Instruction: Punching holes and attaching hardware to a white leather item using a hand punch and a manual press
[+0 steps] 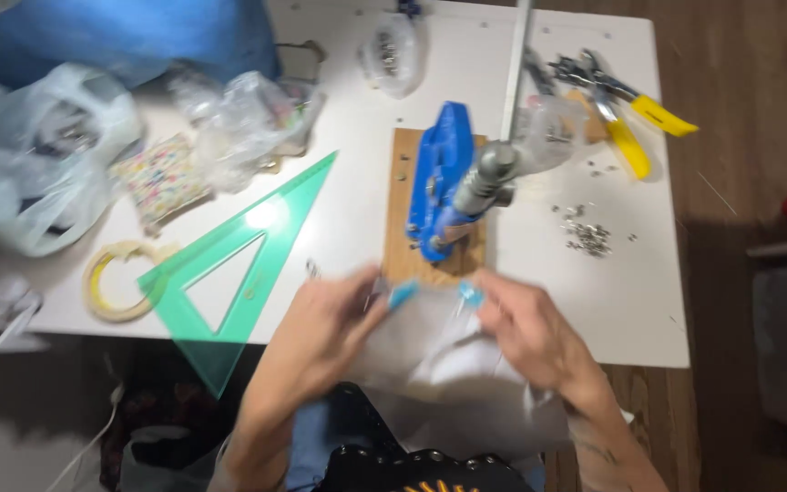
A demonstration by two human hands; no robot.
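Head view looks down on the left hand (325, 323) and right hand (526, 328), each pinching a small blue piece (403, 293) over white cloth (453, 364) at the white tabletop's (630, 310) near edge. Just beyond stands a blue press (439, 178) on a wooden board (400, 246), with a green set square (229, 273) and tape roll (116, 282) left. Farther back lie plastic bags (38, 146), loose metal snaps (587, 232) and yellow-handled pliers (626, 114), with dark wood floor (740, 91) to the right.

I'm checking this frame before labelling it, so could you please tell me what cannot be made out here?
- Head view: the left hand and right hand are motion-blurred; what the fingers pinch, beyond small light-blue pieces, is unclear.
- The clear plastic bags veil their contents.
- The small metal parts are too small to identify.
- The blue hand press has its lever cut off by the top edge.
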